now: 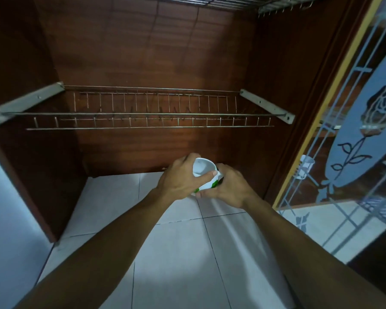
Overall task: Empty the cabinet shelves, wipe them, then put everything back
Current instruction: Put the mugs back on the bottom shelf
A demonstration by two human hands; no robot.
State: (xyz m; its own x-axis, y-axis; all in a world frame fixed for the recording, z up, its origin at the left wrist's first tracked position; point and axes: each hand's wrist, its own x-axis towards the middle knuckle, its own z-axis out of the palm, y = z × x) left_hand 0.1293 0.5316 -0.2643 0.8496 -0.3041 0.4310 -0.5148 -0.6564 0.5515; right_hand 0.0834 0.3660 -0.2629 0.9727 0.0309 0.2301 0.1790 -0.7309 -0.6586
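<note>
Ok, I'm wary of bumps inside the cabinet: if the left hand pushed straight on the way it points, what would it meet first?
Probably the cabinet's wooden back panel, below the wire rack; the left hand grips the mug. Depth is unclear.

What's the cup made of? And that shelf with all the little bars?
The cup looks like glazed ceramic: it is smooth, glossy white with green printed patches, though it could be plastic. The wire rack looks like bare metal: its rods are thin, silvery and a little shiny.
</note>
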